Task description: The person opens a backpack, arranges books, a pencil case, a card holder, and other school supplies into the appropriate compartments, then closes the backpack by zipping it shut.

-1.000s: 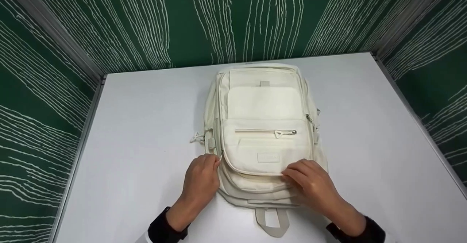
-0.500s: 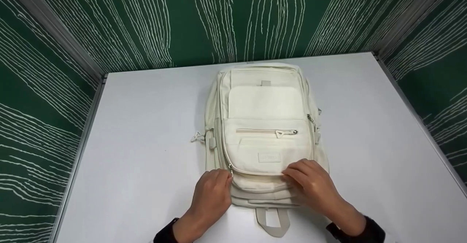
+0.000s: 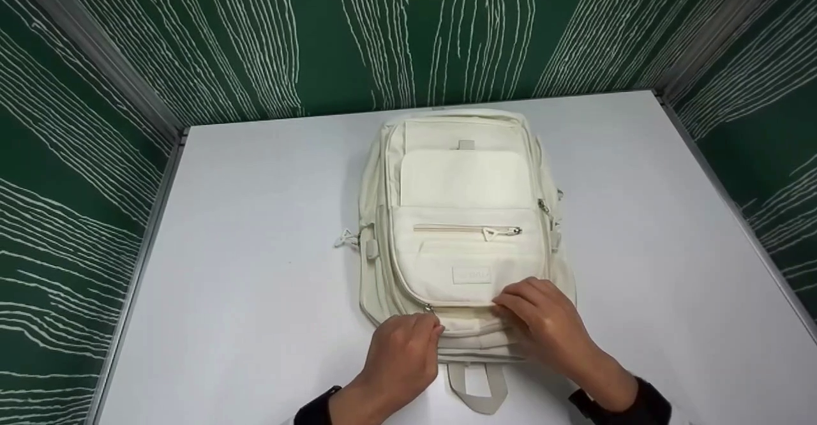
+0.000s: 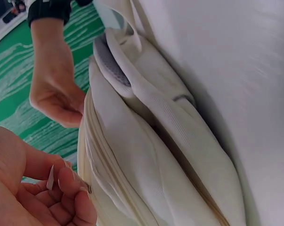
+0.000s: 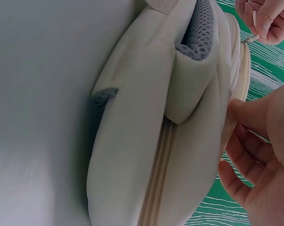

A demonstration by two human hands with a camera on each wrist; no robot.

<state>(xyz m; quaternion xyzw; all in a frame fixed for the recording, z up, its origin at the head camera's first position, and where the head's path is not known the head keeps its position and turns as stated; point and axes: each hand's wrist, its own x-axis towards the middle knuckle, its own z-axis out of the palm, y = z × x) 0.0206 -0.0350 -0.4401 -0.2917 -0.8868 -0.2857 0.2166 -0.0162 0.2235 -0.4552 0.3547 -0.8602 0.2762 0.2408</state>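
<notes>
A cream backpack (image 3: 466, 179) lies front side up, its grey-lined straps showing from below in the right wrist view. My left hand (image 3: 403, 355) pinches a zipper pull (image 5: 255, 21) at the near left curve of the front pocket; its metal slider (image 3: 429, 308) shows just beyond the fingertips. My right hand (image 3: 547, 316) pinches the near edge of that pocket between thumb and fingers, to the right of the label (image 3: 472, 275). Just below this edge the fabric gapes slightly. In the left wrist view the pull's pale end (image 4: 51, 178) sticks out between the left fingers.
The backpack rests on a white table (image 3: 255, 221) framed by green walls (image 3: 332, 36) with white lines. A grey carry loop (image 3: 479, 404) points toward me. Another zipper pull (image 3: 346, 238) hangs off the left side, and a small front zipper (image 3: 488, 232) crosses the pocket.
My left hand has drawn the zipper pull from the backpack's left side round the near left curve, toward me and rightward. The right hand keeps its place at the pocket edge.
</notes>
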